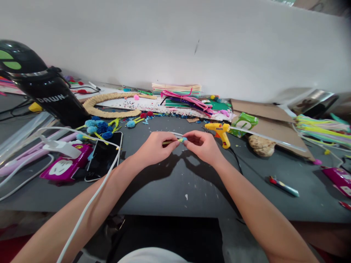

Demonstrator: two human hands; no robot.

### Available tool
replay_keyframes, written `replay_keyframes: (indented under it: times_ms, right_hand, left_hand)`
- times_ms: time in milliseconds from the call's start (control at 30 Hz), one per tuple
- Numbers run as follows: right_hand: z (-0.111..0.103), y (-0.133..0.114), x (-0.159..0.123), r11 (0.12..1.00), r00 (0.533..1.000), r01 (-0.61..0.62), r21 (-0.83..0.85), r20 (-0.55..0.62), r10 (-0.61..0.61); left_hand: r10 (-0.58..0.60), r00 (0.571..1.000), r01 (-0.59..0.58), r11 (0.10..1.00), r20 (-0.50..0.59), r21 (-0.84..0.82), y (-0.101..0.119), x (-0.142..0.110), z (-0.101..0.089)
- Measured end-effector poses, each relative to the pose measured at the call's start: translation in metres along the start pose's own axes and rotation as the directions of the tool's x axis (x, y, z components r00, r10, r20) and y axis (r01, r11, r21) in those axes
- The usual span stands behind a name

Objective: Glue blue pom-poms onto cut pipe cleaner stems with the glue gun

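My left hand (pixel 157 147) and my right hand (pixel 202 145) meet above the dark grey table (pixel 175 190), fingers pinched together. Between them is a short yellow-green pipe cleaner stem (pixel 171 141) with a small light blue pom-pom (pixel 183 139) at its tip. The left fingers grip the stem. The right fingertips pinch the pom-pom end. Just beyond my right hand a yellow glue gun (pixel 221 132) stands on the table, its clear glue stick pointing right.
A black phone (pixel 104 155) and several blue pom-pom stems (pixel 100 128) lie at the left, next to a magenta box (pixel 65 166) and a white cable (pixel 90 199). A woven ring (pixel 109 106), piled pipe cleaners (pixel 186 98), cardboard (pixel 263 113) and a black appliance (pixel 41 87) line the back.
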State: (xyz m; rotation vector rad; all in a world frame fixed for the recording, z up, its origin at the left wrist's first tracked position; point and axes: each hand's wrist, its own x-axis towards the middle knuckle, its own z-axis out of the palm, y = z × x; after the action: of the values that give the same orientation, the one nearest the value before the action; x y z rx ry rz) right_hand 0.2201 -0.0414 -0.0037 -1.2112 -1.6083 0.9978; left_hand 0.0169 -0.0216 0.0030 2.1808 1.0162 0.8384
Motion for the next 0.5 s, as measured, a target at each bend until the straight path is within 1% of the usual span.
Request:
replay_keyframes:
  times_ms: [267,500]
  right_hand:
    - [-0.0078,-0.0016,0.0008,1.0,1.0,0.005,0.004,0.02,-0.005]
    - [-0.006,-0.0009,-0.0003,1.0,0.999,0.01,-0.006,0.053,-0.009]
  left_hand:
    - [-0.016,1.0,0.017,0.999,0.015,-0.041,-0.0027,0.0006,-0.0008]
    - [-0.039,0.999,0.041,0.997,0.022,-0.067,-0.003,0.0012,-0.0014]
